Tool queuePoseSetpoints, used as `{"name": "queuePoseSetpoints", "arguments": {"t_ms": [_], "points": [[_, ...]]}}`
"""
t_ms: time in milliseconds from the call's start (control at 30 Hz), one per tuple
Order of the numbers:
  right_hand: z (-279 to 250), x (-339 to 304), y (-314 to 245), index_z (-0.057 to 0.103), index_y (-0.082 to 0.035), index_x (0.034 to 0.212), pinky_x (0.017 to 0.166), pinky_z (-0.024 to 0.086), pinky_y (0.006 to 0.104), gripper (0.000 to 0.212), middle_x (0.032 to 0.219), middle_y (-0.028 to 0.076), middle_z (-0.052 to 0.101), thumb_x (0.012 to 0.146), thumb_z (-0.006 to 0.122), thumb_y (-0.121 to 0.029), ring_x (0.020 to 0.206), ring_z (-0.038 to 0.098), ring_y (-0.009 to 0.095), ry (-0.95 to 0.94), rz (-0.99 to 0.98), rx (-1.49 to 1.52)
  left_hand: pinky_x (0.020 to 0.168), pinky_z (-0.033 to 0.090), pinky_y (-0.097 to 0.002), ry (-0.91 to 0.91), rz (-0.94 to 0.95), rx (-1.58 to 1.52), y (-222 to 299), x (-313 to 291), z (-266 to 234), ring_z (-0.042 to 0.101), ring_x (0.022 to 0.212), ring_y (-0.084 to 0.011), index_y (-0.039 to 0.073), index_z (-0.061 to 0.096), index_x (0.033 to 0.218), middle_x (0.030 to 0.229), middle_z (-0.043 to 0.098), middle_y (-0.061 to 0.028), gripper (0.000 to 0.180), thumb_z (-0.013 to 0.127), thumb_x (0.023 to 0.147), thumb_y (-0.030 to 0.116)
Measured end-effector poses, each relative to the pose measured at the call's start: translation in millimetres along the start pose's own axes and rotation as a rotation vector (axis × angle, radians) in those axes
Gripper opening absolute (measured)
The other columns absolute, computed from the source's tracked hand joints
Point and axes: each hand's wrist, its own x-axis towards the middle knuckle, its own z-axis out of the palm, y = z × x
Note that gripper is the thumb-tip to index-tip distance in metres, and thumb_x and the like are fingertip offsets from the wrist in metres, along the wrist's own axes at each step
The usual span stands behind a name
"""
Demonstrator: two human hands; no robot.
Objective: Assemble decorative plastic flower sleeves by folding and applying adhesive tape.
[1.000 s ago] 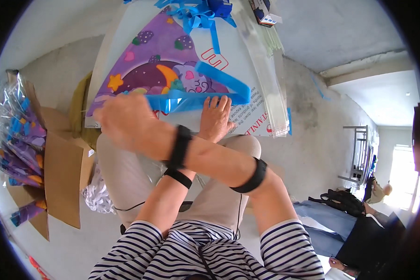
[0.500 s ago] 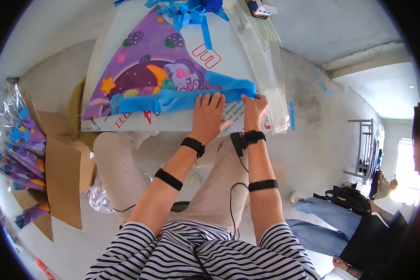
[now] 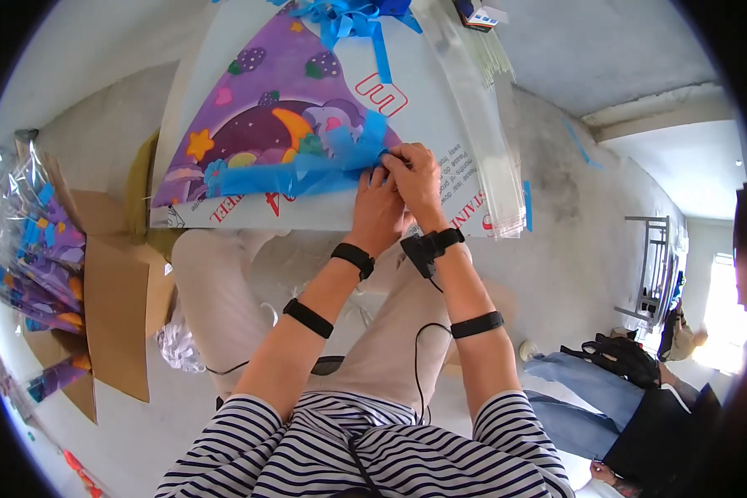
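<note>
A purple triangular printed sheet (image 3: 253, 91) with cartoon berries, a moon and a star lies on a white board with red and black print (image 3: 440, 124). Along its lower edge runs a wide, folded blue ribbon (image 3: 266, 180), its right end turned up over the sheet. At that end my right hand (image 3: 417, 178) pinches the ribbon between thumb and fingers. Just left of it and touching it, my left hand (image 3: 378, 212) grips the ribbon's lower edge, its fingertips partly covered by the right hand.
Loose blue ribbon strips (image 3: 340, 21) lie heaped at the board's far end. Clear plastic sleeves (image 3: 490, 158) stack along its right side. An open cardboard box (image 3: 118, 311) at left holds wrapped purple pieces (image 3: 54, 257). Another person's jeans (image 3: 585, 390) show at right.
My right hand has moved left, carrying the ribbon's end inward, and now meets my left hand. The left hand's fingers have drawn in from lying flat. The ribbon's folded end now sits further left.
</note>
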Motion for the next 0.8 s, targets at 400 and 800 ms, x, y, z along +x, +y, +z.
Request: {"name": "queuePoseSetpoints", "arguments": {"t_ms": [400,800], "points": [[-14.2,-5.3,36.5,0.071,0.000,0.104,0.083,0.054,0.0291,0.018,0.102,0.009,0.067,0.088,0.063,0.005,0.092,0.067,0.018,0.036,0.077,0.285,0.112,0.033,-0.0520,-0.033,-0.051,-0.076,6.9,2.8,-11.4,0.048,0.122,-0.0309,0.004,0.058,0.127,0.127,0.053,-0.0101,0.071,0.086,0.066,0.026],[-11.6,-4.9,34.1,0.071,-0.002,0.096,0.077,0.054,0.0322,0.013,0.093,0.011,0.069,0.084,0.068,0.003,0.083,0.069,0.023,0.088,-0.076,0.152,0.088,0.049,-0.0360,0.246,-0.409,-0.861,-19.6,25.2,-29.8,0.060,0.101,-0.0272,0.005,0.051,0.120,0.107,0.060,-0.0117,0.053,0.075,0.073,-0.005]]}}
